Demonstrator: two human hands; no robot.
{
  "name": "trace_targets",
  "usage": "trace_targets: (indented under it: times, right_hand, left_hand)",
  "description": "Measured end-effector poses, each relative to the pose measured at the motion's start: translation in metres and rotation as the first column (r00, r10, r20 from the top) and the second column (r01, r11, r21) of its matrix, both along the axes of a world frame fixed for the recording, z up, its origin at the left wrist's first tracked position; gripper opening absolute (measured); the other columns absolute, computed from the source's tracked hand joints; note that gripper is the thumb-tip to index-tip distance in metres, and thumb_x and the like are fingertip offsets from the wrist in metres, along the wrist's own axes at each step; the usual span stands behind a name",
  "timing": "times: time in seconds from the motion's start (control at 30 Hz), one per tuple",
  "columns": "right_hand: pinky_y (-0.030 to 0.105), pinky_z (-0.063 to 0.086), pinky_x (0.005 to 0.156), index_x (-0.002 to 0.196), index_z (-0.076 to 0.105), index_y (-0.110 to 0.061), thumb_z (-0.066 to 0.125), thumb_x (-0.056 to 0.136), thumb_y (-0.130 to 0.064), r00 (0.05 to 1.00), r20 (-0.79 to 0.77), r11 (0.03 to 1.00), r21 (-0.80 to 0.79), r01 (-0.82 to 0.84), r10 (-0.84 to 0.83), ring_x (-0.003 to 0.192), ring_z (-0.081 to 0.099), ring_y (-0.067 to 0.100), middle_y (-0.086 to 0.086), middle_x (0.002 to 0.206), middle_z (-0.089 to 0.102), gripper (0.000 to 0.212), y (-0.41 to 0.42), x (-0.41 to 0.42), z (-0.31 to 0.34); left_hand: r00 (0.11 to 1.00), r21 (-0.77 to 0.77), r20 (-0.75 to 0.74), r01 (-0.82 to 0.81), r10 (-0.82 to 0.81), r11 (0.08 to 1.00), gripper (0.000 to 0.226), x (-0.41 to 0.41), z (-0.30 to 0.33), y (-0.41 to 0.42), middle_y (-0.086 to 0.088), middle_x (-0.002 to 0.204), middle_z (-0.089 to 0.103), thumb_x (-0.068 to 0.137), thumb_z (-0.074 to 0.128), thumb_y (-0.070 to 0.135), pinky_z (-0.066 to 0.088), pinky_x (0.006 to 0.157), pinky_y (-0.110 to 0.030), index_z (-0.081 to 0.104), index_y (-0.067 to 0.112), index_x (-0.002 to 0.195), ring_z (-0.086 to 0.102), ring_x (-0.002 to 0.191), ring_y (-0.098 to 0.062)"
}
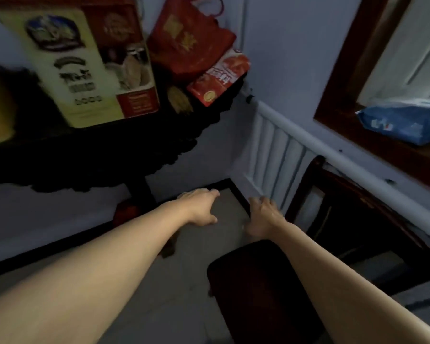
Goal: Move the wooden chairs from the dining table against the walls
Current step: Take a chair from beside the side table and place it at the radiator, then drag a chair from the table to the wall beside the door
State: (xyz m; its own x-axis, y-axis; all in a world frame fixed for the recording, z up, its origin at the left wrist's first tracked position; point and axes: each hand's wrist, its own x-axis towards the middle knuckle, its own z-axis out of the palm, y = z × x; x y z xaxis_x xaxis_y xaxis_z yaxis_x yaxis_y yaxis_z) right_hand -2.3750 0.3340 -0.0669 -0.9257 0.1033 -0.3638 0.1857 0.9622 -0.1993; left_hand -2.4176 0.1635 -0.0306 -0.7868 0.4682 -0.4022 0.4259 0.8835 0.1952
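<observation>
A dark wooden seat stands on the grey floor at the bottom centre, just below my right forearm. A second dark wooden chair stands to the right, with its back against the white radiator. Both my arms reach out toward the room's corner. My left hand hovers over the floor with its fingers spread and nothing in it. My right hand is just beyond the far edge of the near seat, its fingers loosely bent, and I see nothing in it. The picture is blurred.
A dark table with a carved edge fills the left and carries a large carton, a red bag and red packets. A dark skirting board runs along the walls. A blue packet lies on the wooden window sill at the right.
</observation>
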Motion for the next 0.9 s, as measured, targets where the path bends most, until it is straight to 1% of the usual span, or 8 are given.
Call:
trace_targets:
  times: [0.07,0.23,0.43,0.57,0.67,0.73,0.83,0.9]
  right_hand:
    - [0.045,0.035,0.107,0.141,0.027,-0.009,0.057,0.089,-0.026,0.998,-0.006,0.997,-0.025,-0.067,0.066,0.133,0.029,0.036,0.017,0.142,0.029,0.062,-0.037,-0.005,0.002]
    - [0.045,0.033,0.109,0.144,0.024,-0.010,0.060,0.089,-0.035,0.962,0.050,0.963,-0.031,-0.268,0.269,0.135,0.027,0.035,0.017,0.145,0.026,0.070,-0.138,-0.010,0.010]
    - [0.044,0.036,0.108,0.144,0.024,-0.013,0.063,0.087,-0.033,0.903,0.066,0.905,-0.028,-0.424,0.425,0.133,0.031,0.033,0.015,0.143,0.029,0.072,-0.248,-0.004,0.012]
    - [0.045,0.039,0.108,0.145,0.023,-0.013,0.064,0.086,-0.031,0.836,0.064,0.839,-0.014,-0.545,0.544,0.132,0.033,0.034,0.016,0.142,0.029,0.074,-0.339,0.005,0.011]
    - [0.044,0.039,0.107,0.145,0.022,-0.013,0.062,0.087,-0.026,0.773,0.055,0.775,-0.009,-0.632,0.632,0.130,0.035,0.035,0.016,0.141,0.029,0.071,-0.408,0.015,0.012]
    - [0.043,0.039,0.107,0.145,0.022,-0.013,0.061,0.086,-0.024,0.730,0.052,0.732,-0.018,-0.681,0.681,0.129,0.034,0.035,0.017,0.142,0.028,0.071,-0.451,0.022,0.014]
    - [0.043,0.038,0.108,0.147,0.018,-0.016,0.062,0.087,-0.025,0.656,0.053,0.658,-0.033,-0.752,0.753,0.133,0.031,0.034,0.016,0.146,0.025,0.076,-0.513,0.036,0.019]
    - [0.043,0.040,0.106,0.146,0.020,-0.016,0.063,0.087,-0.027,0.592,0.043,0.594,-0.031,-0.804,0.805,0.131,0.032,0.033,0.016,0.145,0.026,0.074,-0.551,0.045,0.022]
  left_hand:
    - [0.994,-0.003,-0.001,-0.110,0.110,0.994,0.075,0.005,0.001,-0.042,-0.006,0.151,0.035,0.088,0.061,0.037,0.036,0.110,-0.039,0.022,0.022,0.150,0.038,0.136,-0.025]
    - [0.933,0.003,-0.005,-0.360,0.360,0.933,0.075,0.028,-0.004,-0.147,-0.006,0.149,0.038,0.087,0.063,0.036,0.039,0.108,-0.041,0.024,0.023,0.150,0.039,0.135,-0.027]
    - [0.847,0.021,0.014,-0.531,0.531,0.847,0.077,0.060,-0.010,-0.260,-0.004,0.149,0.040,0.086,0.064,0.035,0.043,0.105,-0.040,0.023,0.023,0.150,0.044,0.133,-0.025]
    - [0.761,0.016,0.009,-0.649,0.649,0.761,0.073,0.093,-0.009,-0.351,-0.004,0.149,0.040,0.087,0.063,0.035,0.045,0.102,-0.038,0.026,0.022,0.149,0.045,0.132,-0.024]
    - [0.676,0.014,0.024,-0.737,0.737,0.675,0.074,0.123,-0.011,-0.422,-0.005,0.150,0.040,0.087,0.063,0.036,0.042,0.106,-0.041,0.026,0.021,0.149,0.043,0.133,-0.027]
    - [0.621,0.012,0.021,-0.784,0.784,0.621,0.073,0.142,-0.009,-0.464,-0.006,0.150,0.039,0.088,0.062,0.037,0.041,0.107,-0.040,0.026,0.020,0.149,0.042,0.134,-0.028]
    - [0.529,0.024,0.017,-0.849,0.848,0.529,0.071,0.174,-0.006,-0.519,-0.008,0.151,0.037,0.091,0.061,0.033,0.041,0.106,-0.035,0.024,0.017,0.150,0.042,0.134,-0.027]
    - [0.462,0.034,0.028,-0.887,0.887,0.461,0.074,0.195,-0.005,-0.553,-0.008,0.154,0.031,0.091,0.060,0.030,0.036,0.110,-0.036,0.020,0.017,0.152,0.036,0.139,-0.027]
